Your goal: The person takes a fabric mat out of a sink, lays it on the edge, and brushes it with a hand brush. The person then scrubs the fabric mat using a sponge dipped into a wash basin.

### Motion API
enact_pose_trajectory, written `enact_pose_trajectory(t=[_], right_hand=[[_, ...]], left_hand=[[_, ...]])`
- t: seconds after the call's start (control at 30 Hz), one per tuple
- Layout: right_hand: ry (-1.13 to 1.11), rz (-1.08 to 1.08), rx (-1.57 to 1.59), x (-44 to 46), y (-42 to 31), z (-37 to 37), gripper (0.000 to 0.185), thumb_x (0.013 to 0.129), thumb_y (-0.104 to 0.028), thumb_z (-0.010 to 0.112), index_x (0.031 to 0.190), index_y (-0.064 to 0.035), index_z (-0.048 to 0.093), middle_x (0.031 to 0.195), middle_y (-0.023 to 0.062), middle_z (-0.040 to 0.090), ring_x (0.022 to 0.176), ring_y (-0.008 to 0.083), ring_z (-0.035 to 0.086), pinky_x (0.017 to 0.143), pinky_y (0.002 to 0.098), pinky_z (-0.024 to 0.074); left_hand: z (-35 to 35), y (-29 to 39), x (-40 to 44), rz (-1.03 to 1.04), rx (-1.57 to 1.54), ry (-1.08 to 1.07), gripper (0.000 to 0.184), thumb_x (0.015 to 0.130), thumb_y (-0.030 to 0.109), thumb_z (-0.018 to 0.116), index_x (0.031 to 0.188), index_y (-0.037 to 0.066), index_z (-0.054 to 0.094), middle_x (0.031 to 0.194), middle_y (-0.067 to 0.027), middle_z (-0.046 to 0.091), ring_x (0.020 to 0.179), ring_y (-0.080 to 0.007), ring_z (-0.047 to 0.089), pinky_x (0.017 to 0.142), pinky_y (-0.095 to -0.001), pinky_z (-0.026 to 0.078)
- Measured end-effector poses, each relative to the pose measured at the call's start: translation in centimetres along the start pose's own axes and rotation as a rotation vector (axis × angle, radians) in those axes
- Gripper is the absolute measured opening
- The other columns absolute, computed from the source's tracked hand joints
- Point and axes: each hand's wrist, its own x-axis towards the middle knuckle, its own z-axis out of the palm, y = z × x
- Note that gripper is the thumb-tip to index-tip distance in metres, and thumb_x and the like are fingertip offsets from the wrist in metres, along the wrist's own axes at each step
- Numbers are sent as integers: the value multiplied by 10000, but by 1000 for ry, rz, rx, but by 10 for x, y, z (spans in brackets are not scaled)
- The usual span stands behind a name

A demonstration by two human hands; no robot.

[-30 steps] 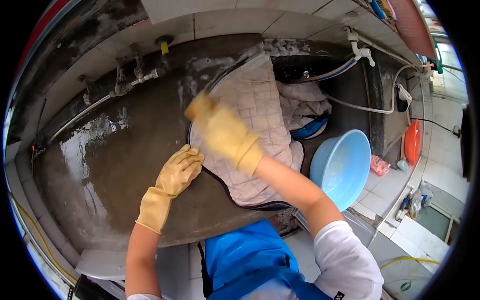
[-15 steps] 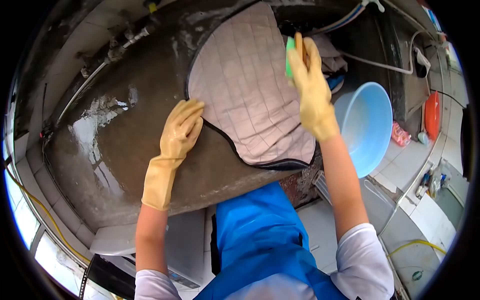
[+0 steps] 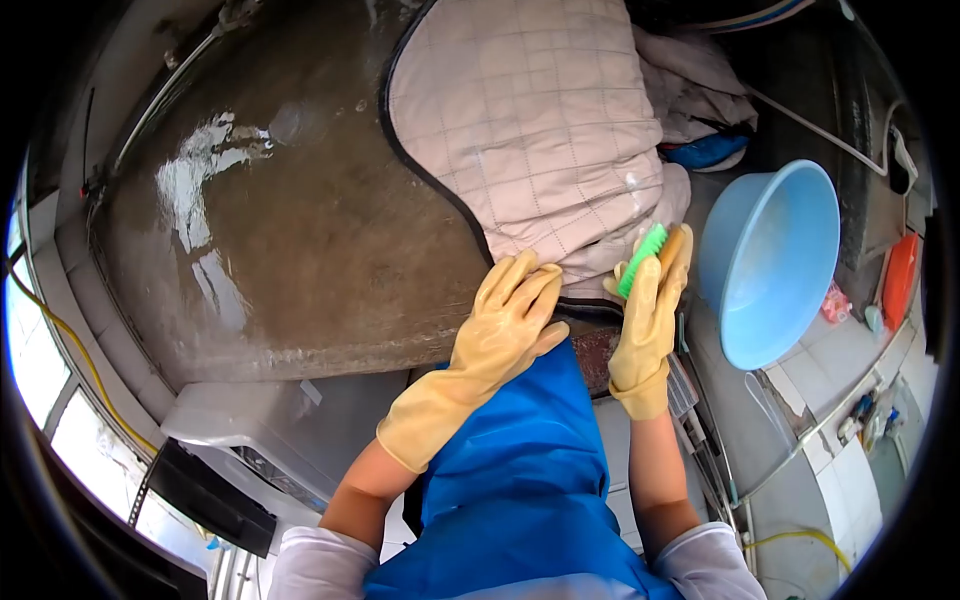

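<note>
Two gloved hands are noted at the near edge of the table (image 3: 330, 290). We find the left hand (image 3: 510, 320) laid palm down over the dark-bound border of the quilted cloth (image 3: 530, 120), fingers together and thumb out to the side; we cannot tell whether it pinches the fabric or only presses on it. We find the right hand (image 3: 648, 325) closed around a brush (image 3: 642, 262) with green bristles, tilted over the cloth's rumpled near corner.

The cloth lies across the table, spread smooth on its far part and creased near the hands. Beside it we record a crumpled bundle (image 3: 690, 85) with a blue patch; to the right stands a light blue basin (image 3: 770, 265), near the right hand but apart from it.

Hazards, in our judgement: the border sits close to the table's front edge, so a pull toward the body could drag the cloth over it. Loose folds under the bristles could bunch or catch if the left hand does not keep them taut. The surface looks wet, and slick gloves could let the brush twist or slip. A wide swing rightward could knock the basin.
</note>
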Motion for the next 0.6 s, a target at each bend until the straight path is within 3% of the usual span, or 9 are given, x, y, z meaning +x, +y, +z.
enact_pose_trajectory(t=[0.03,0.1,0.2,0.23,0.27,0.4,0.5,0.53,0.6], right_hand=[[-13,-1,1,-8,1,-1,803,1165,-401,466,1720,11,56,1736,159,252,1285,222,547,1039,319,525],[-42,132,92,-23,-3,-1,785,1171,-399,433,1716,23,56,1756,187,209,1451,289,450,1089,353,510],[-100,53,1,-34,15,-4,772,1170,-374,426,1721,5,40,1765,194,185,1534,311,374,1118,365,490],[-132,14,-74,-36,20,-8,778,1167,-365,433,1722,1,30,1766,185,182,1529,305,386,1126,369,485],[-162,-28,-147,-39,25,-11,785,1163,-356,441,1723,-2,20,1767,176,179,1524,298,398,1134,372,479],[-201,209,98,-47,7,-4,776,1163,-326,441,1726,-11,9,1768,157,183,1509,306,422,1121,374,483],[-213,115,64,-47,9,-3,764,1164,-359,434,1738,-65,25,1676,171,342,1201,237,610,1031,358,540],[-216,115,56,-45,2,-5,764,1164,-359,434,1738,-65,25,1676,171,342,1201,237,610,1031,358,540],[-188,192,65,-43,-13,-9,745,1164,-387,418,1740,-89,51,1513,181,499,1041,189,624,970,350,568]], left_hand=[[5,0,-1,-9,28,-5,576,750,230,879,1263,22,720,1337,-112,680,1332,-377,589,1131,-511,497],[18,-4,-4,-3,133,46,512,740,159,854,1230,56,743,1349,-80,683,1323,-346,593,1119,-494,505],[23,-15,-14,84,130,90,425,754,108,828,1174,72,768,1358,-47,691,1334,-337,593,1129,-484,504],[20,-16,-17,107,155,63,346,849,110,735,1192,80,767,1380,-20,677,1398,-294,566,1203,-443,460],[16,-17,-21,97,156,71,346,849,110,735,1192,80,767,1380,-20,677,1398,-294,566,1203,-443,460],[-4,-19,-33,171,156,20,293,866,98,743,1152,42,773,1411,-32,671,1402,-265,570,1197,-450,469],[-6,-30,-35,132,-46,-26,394,766,-17,787,1157,5,752,1405,-128,676,1355,-349,607,1124,-541,520],[-12,-30,-36,127,-51,-21,394,766,-17,787,1157,5,752,1405,-128,676,1355,-349,607,1124,-541,520],[-28,-28,-40,139,-176,49,394,778,-63,757,1168,-9,740,1377,-158,684,1310,-385,635,1126,-564,510]])
